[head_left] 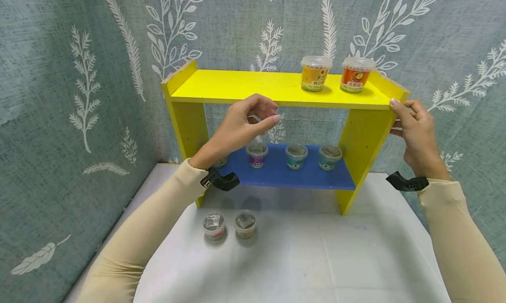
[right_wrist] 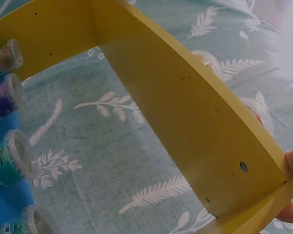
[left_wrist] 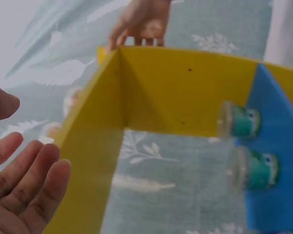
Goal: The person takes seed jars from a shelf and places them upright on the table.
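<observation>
A small two-tier shelf unit with a yellow top board (head_left: 245, 83) and a blue lower board (head_left: 276, 178) stands before me. My right hand (head_left: 419, 131) grips its upper right corner, thumb on the front edge and fingers around the side panel. In front of the top board hovers my left hand (head_left: 249, 118), fingers loosely bent, nothing between them. On the top board, towards the right, sit a yellow lidded cup (head_left: 315, 77) and a red-orange lidded cup (head_left: 356, 77). The blue board holds a purple cup (head_left: 257, 157), two teal cups (head_left: 296, 158) and one cup (right_wrist: 9, 57) partly hidden behind my left wrist.
Two small lidded cups, one with a pinkish label (head_left: 214, 227) and one pale (head_left: 245, 226), stand on the white-covered table (head_left: 300, 259) before the unit's left side. Behind the shelf hangs a grey-green cloth (head_left: 237, 26) with white leaf patterns, continuing along the left.
</observation>
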Demonstrator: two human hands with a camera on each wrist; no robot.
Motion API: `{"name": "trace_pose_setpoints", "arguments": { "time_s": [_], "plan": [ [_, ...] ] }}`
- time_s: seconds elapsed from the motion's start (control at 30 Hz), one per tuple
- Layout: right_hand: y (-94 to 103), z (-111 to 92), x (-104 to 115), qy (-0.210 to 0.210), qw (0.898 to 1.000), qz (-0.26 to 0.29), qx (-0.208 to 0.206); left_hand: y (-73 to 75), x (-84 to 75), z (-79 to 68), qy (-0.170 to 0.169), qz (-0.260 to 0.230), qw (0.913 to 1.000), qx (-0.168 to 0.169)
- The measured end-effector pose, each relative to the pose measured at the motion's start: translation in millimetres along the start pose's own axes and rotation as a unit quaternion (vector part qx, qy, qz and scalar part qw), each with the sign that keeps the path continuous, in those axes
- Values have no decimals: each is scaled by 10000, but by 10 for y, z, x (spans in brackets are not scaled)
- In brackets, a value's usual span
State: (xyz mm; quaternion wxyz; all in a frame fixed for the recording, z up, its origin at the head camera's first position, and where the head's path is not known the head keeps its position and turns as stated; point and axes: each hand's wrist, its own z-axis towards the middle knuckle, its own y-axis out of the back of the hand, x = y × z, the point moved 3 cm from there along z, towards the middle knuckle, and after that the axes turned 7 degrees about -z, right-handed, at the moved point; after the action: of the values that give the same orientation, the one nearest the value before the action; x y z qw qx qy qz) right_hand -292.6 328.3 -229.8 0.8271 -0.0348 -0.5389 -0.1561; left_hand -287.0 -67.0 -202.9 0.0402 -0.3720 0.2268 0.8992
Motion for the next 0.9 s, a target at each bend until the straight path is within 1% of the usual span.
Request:
{"name": "trace_pose_setpoints", "arguments": {
  "time_s": [0.13,0.3,0.47,0.57,0.7,0.77,0.9],
  "plan": [
    [-9,-2,-2,-7,10000,14,6,-7,-79,113,-26,-188,9998,18],
    [-7,-4,0,-33,10000,66,-49,-25,-158,290,-216,-221,9995,6],
    [-16,-11,12,-13,9999,130,-4,-27,-198,452,-260,-320,9989,-239],
    [-15,-13,14,-25,10000,53,-11,-36,-231,546,-320,-374,9981,-368],
    [-6,-2,13,-40,10000,-5,-74,-52,-275,689,-467,-261,9973,-509],
    [-3,6,12,-24,10000,8,-86,-64,-276,760,-442,-152,9974,-556],
    [2,8,-2,-13,9999,17,-120,-103,-236,881,-128,83,9982,-574]
  ]
}}
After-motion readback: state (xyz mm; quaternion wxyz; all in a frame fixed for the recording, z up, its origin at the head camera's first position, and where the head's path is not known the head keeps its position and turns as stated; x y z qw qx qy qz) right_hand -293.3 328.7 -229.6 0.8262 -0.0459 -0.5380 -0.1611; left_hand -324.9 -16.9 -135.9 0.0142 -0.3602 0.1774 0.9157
